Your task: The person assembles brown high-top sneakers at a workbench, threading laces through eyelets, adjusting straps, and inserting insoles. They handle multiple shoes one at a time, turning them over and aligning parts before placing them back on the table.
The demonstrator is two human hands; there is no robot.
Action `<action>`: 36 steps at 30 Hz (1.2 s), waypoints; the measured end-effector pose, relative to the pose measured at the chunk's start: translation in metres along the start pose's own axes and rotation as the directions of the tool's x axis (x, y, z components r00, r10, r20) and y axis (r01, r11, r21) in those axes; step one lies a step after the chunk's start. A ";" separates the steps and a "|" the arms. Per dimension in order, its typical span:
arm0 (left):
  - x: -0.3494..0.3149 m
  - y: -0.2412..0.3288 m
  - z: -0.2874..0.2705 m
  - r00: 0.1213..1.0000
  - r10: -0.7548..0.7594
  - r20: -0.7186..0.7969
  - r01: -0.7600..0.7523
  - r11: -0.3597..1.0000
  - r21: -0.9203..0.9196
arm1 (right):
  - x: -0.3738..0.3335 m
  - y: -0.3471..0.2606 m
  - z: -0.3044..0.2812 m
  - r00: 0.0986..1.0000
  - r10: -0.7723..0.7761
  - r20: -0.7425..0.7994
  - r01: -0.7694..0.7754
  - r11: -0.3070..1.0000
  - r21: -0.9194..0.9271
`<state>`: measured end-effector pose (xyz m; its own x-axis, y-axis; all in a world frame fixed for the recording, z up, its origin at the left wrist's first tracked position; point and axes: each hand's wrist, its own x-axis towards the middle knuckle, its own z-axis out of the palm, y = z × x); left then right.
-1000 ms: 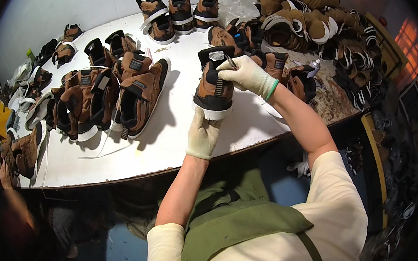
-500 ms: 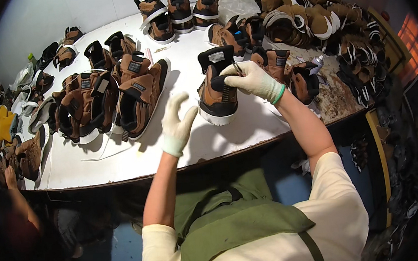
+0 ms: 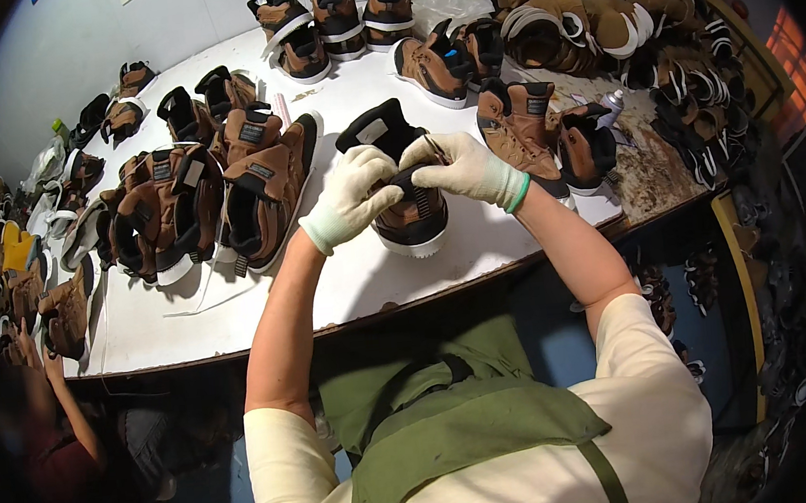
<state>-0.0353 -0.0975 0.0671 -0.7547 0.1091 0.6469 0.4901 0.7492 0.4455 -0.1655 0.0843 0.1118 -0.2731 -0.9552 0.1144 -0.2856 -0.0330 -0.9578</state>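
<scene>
A person in a cream short-sleeved shirt and green apron leans over a white tabletop (image 3: pixel 358 284), both forearms reaching in from below. The left hand (image 3: pixel 352 198), in a pale knitted work glove, is clenched around the near side of a brown-and-black high-top boot with a white sole (image 3: pixel 409 214), which stands upright on the tabletop near its front edge. The right hand (image 3: pixel 466 167), in a matching glove with a green cuff, presses on the boot's collar and pinches a thin dark tool or lace end; which one is too small to tell. The boot appears to be mid-way through hand finishing: its upper and sole are joined, and the work at its opening seems unfinished.

Left of it lies a cluster of similar brown boots (image 3: pixel 198 207). To the right stand two more boots (image 3: pixel 546 134). Farther back, a row of three boots (image 3: pixel 336 13) lines the far edge beside a pale wall. A heap of unfinished brown uppers (image 3: pixel 593 14) fills the far right corner. Another person's arm (image 3: pixel 61 396) shows at the lower left
</scene>
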 end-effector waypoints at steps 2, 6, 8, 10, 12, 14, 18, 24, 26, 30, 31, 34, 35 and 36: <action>-0.001 0.004 0.001 0.997 -0.081 0.017 0.080 0.994 0.079 | -0.001 0.003 0.001 0.999 -0.010 -0.046 0.007 0.997 -0.071; 0.001 0.002 0.001 0.965 -0.187 0.184 0.145 0.965 0.219 | -0.001 0.028 0.007 0.989 -0.068 -0.134 0.037 0.974 -0.224; -0.001 0.000 0.003 0.946 -0.212 0.244 0.143 0.952 0.271 | -0.003 0.042 0.016 0.988 -0.040 -0.151 -0.002 0.963 -0.268; -0.008 -0.007 0.007 0.947 -0.181 0.265 0.096 0.948 0.303 | -0.005 0.052 0.021 0.985 -0.027 -0.168 -0.018 0.965 -0.261; -0.013 -0.008 0.011 0.959 -0.170 0.229 0.088 0.940 0.330 | -0.006 0.062 0.025 0.980 -0.048 -0.194 -0.002 0.968 -0.250; -0.014 0.001 0.017 0.985 -0.090 0.145 0.036 0.939 0.343 | -0.005 0.066 0.027 0.978 -0.054 -0.201 0.001 0.967 -0.255; -0.013 0.004 0.029 0.960 -0.254 0.116 0.189 0.896 0.402 | 0.009 0.078 0.033 0.978 -0.082 -0.194 0.038 0.974 -0.224; -0.008 -0.012 0.015 0.929 -0.265 0.259 0.191 0.941 0.278 | 0.013 0.046 0.015 0.982 0.185 -0.026 -0.186 0.970 -0.154; -0.003 -0.015 0.011 0.895 -0.309 0.322 0.218 0.932 0.291 | 0.008 0.050 0.018 0.996 0.070 -0.053 -0.072 0.997 -0.022; 0.013 -0.016 0.003 0.823 -0.331 0.462 0.197 0.929 0.314 | -0.002 0.067 0.026 0.948 -0.071 -0.309 0.136 0.971 0.196; 0.014 -0.017 0.003 0.822 -0.327 0.466 0.204 0.933 0.296 | -0.007 0.069 0.027 0.908 -0.066 -0.414 0.200 0.936 0.290; 0.021 -0.011 0.000 0.757 -0.408 0.510 0.287 0.909 0.302 | -0.023 0.073 0.018 0.721 0.004 -0.693 0.385 0.829 0.405; 0.025 -0.007 -0.001 0.730 -0.451 0.514 0.335 0.891 0.306 | -0.028 0.077 0.018 0.700 0.041 -0.713 0.357 0.845 0.398; 0.029 -0.006 -0.001 0.701 -0.488 0.520 0.380 0.873 0.306 | -0.032 0.082 0.021 0.674 0.077 -0.735 0.327 0.861 0.390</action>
<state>-0.0597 -0.0994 0.0834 -0.9951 0.0507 -0.0853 0.0074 0.8951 0.4457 -0.1612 0.1065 0.0243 -0.8810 -0.4299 0.1974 0.0227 -0.4551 -0.8902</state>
